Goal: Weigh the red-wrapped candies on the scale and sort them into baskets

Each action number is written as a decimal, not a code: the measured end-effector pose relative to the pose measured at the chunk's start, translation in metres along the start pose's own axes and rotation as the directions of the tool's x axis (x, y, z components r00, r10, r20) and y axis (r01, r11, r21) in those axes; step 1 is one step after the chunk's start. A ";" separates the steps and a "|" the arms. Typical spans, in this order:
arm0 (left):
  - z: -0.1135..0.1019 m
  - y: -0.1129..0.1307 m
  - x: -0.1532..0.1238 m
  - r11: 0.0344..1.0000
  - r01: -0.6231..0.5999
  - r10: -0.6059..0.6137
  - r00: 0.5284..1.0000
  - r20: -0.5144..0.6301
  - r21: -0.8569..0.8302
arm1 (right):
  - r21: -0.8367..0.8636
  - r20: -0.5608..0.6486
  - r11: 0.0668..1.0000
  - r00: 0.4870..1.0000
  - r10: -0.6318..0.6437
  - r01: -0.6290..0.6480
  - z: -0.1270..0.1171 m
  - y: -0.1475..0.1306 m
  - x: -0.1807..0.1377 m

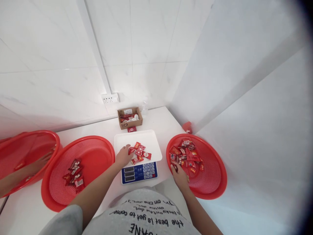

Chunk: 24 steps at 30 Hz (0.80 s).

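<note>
A white tray (122, 140) sits on a blue electronic scale (139, 173) in front of me. Several small red snack packets (140, 152) lie on the tray. My left hand (124, 156) rests on the tray's left part, fingers curled at the packets' edge, touching one. My right hand (179, 174) reaches into the red basket on the right (215, 182), fingers closed among a heap of red packets (187, 155). What the right fingers grip is hidden. Another red basket (97, 153) to the left holds a few packets (75, 174).
A small open cardboard box (130, 118) stands at the back by a wall socket (110, 98). A loose red packet (132, 129) lies behind the tray. At the far left another person's arm (22, 174) lies in a third red basket (14, 140). White walls close in on both sides.
</note>
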<state>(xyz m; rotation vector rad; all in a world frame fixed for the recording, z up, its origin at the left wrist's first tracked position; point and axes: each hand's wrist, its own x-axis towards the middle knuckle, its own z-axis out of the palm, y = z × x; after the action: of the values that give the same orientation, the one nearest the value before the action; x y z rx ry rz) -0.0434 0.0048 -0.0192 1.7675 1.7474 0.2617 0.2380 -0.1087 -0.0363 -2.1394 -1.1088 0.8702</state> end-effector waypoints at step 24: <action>-0.047 -0.011 -0.045 0.469 0.113 -0.218 0.976 0.009 -0.876 | -0.039 0.010 0.999 1.000 0.024 -0.024 -0.002 -0.006 -0.002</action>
<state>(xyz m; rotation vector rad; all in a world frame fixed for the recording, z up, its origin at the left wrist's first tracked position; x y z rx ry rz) -0.0827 -0.0252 0.0242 0.8045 1.3967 0.9911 0.2355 -0.1077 -0.0303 -2.1864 -1.1156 0.8784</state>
